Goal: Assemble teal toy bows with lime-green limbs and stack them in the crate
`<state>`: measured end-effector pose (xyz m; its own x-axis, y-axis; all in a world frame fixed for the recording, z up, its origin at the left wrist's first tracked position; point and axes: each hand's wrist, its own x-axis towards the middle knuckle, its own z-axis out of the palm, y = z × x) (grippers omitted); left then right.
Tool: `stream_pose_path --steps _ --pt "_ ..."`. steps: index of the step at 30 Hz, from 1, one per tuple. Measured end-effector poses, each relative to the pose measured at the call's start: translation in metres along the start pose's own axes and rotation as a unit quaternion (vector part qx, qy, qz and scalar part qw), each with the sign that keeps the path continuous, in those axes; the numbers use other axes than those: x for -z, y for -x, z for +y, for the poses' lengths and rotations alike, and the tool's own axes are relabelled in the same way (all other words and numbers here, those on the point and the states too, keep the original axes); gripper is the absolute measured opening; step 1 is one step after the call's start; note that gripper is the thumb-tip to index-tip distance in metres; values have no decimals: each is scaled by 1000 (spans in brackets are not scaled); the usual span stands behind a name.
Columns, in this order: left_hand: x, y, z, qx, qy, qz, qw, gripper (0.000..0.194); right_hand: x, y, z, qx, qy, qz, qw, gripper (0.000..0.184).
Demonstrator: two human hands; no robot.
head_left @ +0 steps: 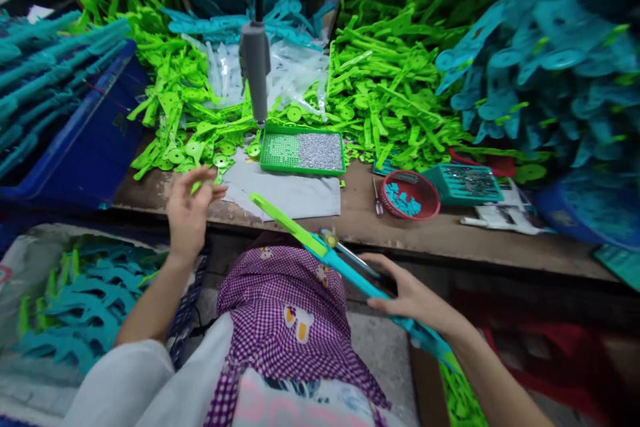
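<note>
My left hand point(187, 213) is raised over the front edge of the bench, fingers bent, with a small bright green plastic piece point(197, 186) showing between thumb and fingers. My right hand point(413, 297) grips a long teal and green plastic part point(350, 271) that slants above my lap, its green end up toward the bench. Alongside that part, in the same hand, lies a metal shaft point(357, 257) with a dark handle and a yellowish round end; its kind I cannot make out. Near the green tip is a white cloth point(300, 195).
A grey power screwdriver point(256, 67) hangs above a green tray point(269, 167) of small metal pieces. Green plastic parts point(385, 93) heap behind. To the right stand a red basket point(434, 203) and a teal box point(450, 193). A blue bin point(95, 140) is at left.
</note>
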<state>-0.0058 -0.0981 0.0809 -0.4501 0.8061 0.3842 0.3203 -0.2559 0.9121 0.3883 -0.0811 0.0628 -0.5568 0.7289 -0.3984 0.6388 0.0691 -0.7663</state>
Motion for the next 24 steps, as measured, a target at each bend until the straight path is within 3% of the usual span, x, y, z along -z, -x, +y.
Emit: stream_pose_path --steps 1,2,3,5,8,10,12,15,18,22,24 --pt "-11 24 -3 0 17 38 999 31 -2 15 8 -8 -6 16 1000 64" --pt "-24 47 -6 9 33 35 999 30 -4 29 15 -15 -11 35 999 63" --pt "-40 69 -8 22 50 -7 998 31 -5 40 19 -22 -18 61 998 62" --pt "-76 105 -9 49 88 -174 980 45 -4 54 22 -34 -33 126 991 62" --pt "-135 140 -5 63 131 -415 898 96 2 52 14 -33 -55 269 961 64" --pt "-172 152 -1 48 149 -501 852 119 9 37 3 -7 -72 382 922 69" --pt "-204 157 2 19 154 -523 838 131 18 15 -10 35 -95 477 873 75" --pt "-238 148 4 -17 133 -464 875 127 37 -18 -31 91 -136 555 815 78" --pt "-251 116 4 -56 106 -374 920 93 55 -44 -51 93 -179 589 783 75" --pt "-239 45 8 -131 68 -382 912 61 67 -62 -59 95 -253 559 784 62" --pt "-223 5 15 -129 38 -396 908 60 67 -66 -54 114 -298 537 781 55"
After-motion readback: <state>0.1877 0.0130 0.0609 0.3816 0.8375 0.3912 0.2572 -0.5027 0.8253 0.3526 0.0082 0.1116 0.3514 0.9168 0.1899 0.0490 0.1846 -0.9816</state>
